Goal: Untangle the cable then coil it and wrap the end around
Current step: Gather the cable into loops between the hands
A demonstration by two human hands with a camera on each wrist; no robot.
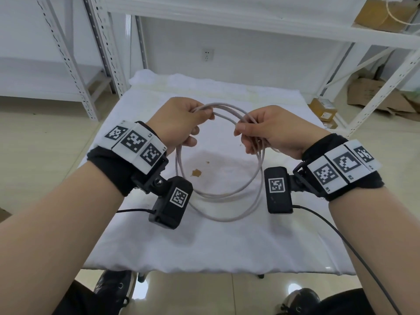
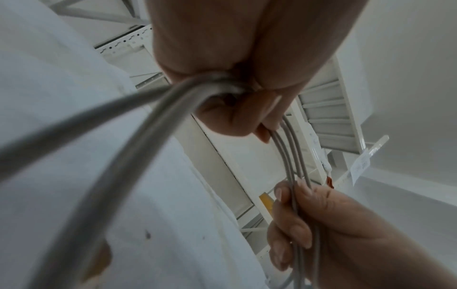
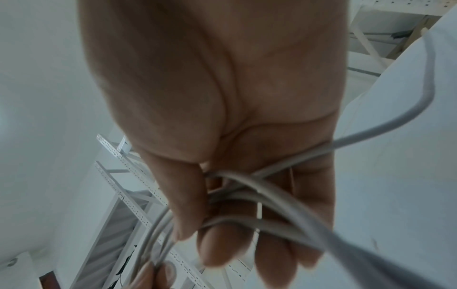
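While you held the grey cable (image 1: 218, 196) up over the middle of the bench (image 1: 284, 242), it hung as a round coil of several turns, its lower loops sagging toward the near half of the white cloth (image 1: 227, 246) that covered the bench. Your left hand (image 1: 179, 123) gripped the top left of the coil, thumb pressed against the strands and fingers curled beneath them. Your right hand (image 1: 270, 133) pinched the top right of the coil, thumb on the near side and fingers wrapped round the bundle. The two hands sat close together but apart, joined by the short arc of cable running between them.

From your left wrist, the strands (image 2: 138, 148) passed through your closed fist (image 2: 235, 64) and ran on to the fingers of your other hand (image 2: 329, 224), which clasped three parallel strands. From your right wrist, several strands (image 3: 259, 195) crossed one another inside your curled fingers (image 3: 222, 244); which one was the loose end I could not tell.

A brown stain (image 1: 196, 172) marked the cloth below the coil, toward the centre of the bench. White metal shelving (image 1: 250, 23) stood beyond the far edge, with a cardboard box (image 1: 384, 12) on its upper right shelf.
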